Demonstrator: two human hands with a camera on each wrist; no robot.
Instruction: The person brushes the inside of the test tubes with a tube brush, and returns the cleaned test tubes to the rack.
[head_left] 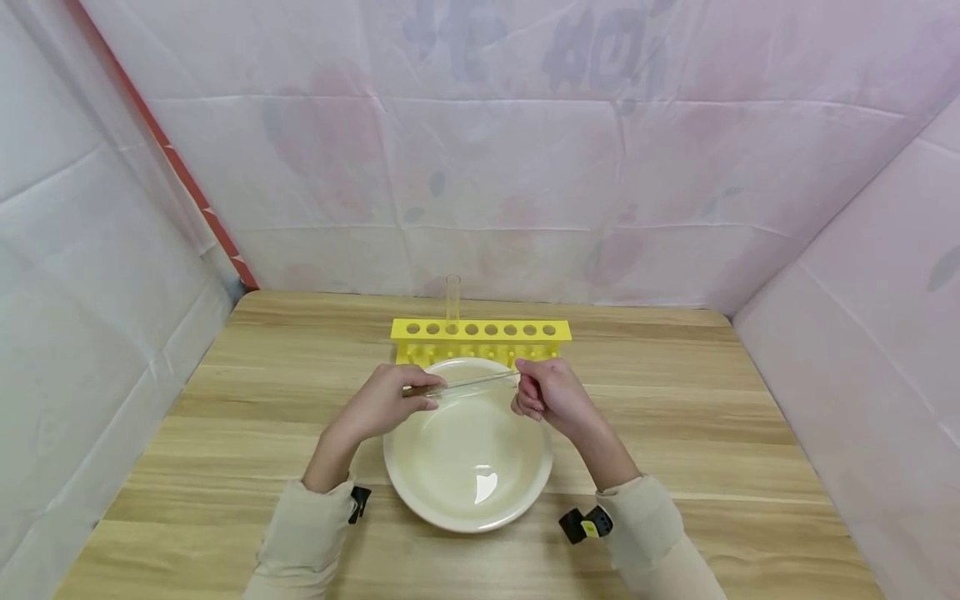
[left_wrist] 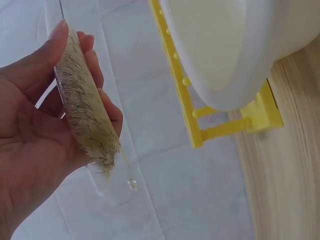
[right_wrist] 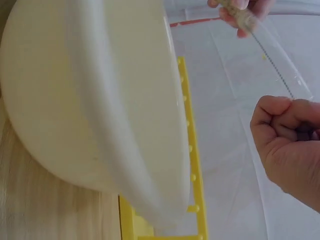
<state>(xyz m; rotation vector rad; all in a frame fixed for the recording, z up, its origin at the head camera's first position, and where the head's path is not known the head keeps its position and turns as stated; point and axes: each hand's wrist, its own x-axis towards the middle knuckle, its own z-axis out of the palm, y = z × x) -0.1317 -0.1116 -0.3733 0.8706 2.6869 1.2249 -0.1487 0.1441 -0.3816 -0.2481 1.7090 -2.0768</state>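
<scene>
Your left hand (head_left: 386,398) grips the test tube (right_wrist: 285,61), brush (left_wrist: 89,102) bristles inside; your right hand (head_left: 555,393) grips the brush's wire; tube above the bowl (head_left: 457,454), near the rack (head_left: 482,338) toward the surface's (head_left: 675,417) far edge

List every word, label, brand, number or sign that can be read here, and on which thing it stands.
None can be read for certain.
Back sheet: large faint shapes like characters, high in the head view, too blurred to read.
Yellow label on the black device by the right sleeve: too small to read.
Bowl, yellow rack, held test tube: no writing shows.
</scene>
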